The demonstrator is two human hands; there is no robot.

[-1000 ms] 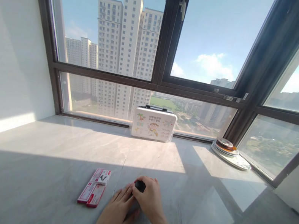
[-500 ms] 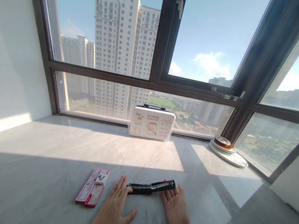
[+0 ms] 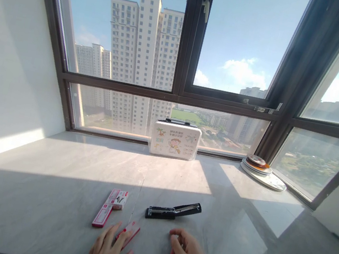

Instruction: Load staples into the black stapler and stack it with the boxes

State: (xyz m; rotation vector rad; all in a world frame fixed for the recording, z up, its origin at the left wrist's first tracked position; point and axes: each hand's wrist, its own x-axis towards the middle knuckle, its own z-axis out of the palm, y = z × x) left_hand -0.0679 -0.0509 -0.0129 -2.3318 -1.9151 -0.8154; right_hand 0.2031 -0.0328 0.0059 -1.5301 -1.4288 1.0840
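Note:
A small red-and-white box (image 3: 135, 228), which looks like a staple box, is under the fingers of my left hand (image 3: 106, 249), turned at a slant on the counter. My fingertips press on its near end, and the thumb is on its right side. An opened black stapler (image 3: 161, 211) lies just beyond, its metal channel showing and its upper arm slanting up to the right. Below the stapler is my right hand (image 3: 188, 253), apart from it, with loosely curled fingers and nothing seen in them. Left of the stapler lie another red-and-white box (image 3: 102, 215) and a box with a stapler picture (image 3: 120, 200).
Against the window stands a white cartoon-printed case (image 3: 175, 141) with a black handle. Stacked plates (image 3: 257, 166) sit in the right corner. The grey marble counter (image 3: 61, 200) has patches of sunlight, and dark window frames (image 3: 174, 97) border it behind.
Both hands have come away from the stapler, which stays opened on the counter. My left hand has shifted one red-and-white box to the right, away from the others. My right hand has drawn nearer.

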